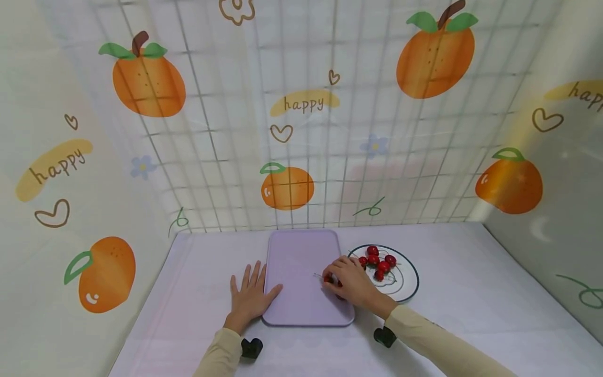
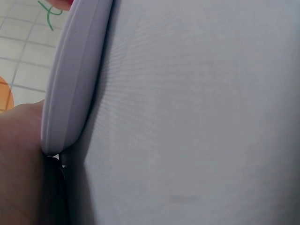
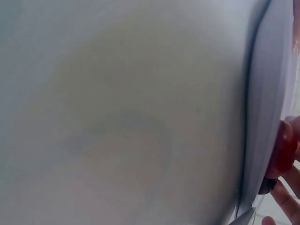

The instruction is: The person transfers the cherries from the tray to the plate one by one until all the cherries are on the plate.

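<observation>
A lilac tray [image 1: 301, 256] lies lengthwise in front of me. My left hand [image 1: 249, 298] rests beside its left edge with the fingers spread, the thumb lying over the rim. Over the tray's right side, my right hand [image 1: 350, 283] curls its fingers around red cherries [image 1: 328, 279], and a thin stem sticks out to the left. In the right wrist view, one shiny red cherry [image 3: 282, 152] shows at the tray's rim between the fingers [image 3: 291, 180]; the palm hides part of what is held. More cherries [image 1: 383, 267] lie on a white plate.
The white plate [image 1: 417, 277] with a dark rim stands right of the tray, partly behind my right forearm. Dark heart-shaped pieces [image 1: 252, 348] sit by both wrists. A curtain [image 1: 226, 173] printed with oranges closes off the back and sides of the table.
</observation>
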`<state>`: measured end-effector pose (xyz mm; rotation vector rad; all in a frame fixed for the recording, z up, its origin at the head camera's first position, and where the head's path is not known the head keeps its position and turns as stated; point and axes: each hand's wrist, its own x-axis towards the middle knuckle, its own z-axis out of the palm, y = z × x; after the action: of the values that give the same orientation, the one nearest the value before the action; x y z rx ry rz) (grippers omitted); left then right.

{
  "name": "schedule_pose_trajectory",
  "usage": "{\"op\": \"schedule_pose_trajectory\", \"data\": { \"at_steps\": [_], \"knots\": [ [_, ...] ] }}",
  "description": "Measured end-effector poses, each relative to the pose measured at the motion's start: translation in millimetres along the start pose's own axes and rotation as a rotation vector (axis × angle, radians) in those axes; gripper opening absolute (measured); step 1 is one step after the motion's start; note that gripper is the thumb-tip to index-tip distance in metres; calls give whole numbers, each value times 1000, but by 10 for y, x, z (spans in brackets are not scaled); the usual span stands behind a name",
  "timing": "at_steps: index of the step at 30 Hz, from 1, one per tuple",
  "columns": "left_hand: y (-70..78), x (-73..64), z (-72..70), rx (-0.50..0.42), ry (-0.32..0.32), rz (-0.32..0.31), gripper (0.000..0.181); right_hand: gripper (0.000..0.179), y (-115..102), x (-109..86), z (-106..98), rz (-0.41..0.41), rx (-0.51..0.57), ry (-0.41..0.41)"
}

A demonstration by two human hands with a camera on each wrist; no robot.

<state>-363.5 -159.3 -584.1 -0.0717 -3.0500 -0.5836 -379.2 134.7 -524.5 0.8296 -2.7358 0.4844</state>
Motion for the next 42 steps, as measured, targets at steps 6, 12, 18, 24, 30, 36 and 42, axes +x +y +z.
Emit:
{"op": "schedule_pose_trajectory", "data": {
  "at_steps": [6,12,18,24,30,36,42],
  "knots": [
    [1,0,0,2,-1,0,92,18,-6,4,-60,-1,5,22],
    [2,-5,-7,-8,2,-2,91,19,51,-3,-93,7,2,34],
    [15,-2,-20,-16,-2,-3,92,21,149,-26,-121,32,-19,48],
    [24,-13,-30,-24,-1,0,92,22,222,-42,-144,83,-76,58],
    [17,-25,-30,-24,-8,0,92,17,311,-84,-164,120,-61,120],
    [13,-14,-25,-15,-2,0,92,14,432,-116,-172,139,-88,146],
    [27,-11,-27,-5,-6,-3,91,14,496,-146,-183,166,-103,157]
  ]
}}
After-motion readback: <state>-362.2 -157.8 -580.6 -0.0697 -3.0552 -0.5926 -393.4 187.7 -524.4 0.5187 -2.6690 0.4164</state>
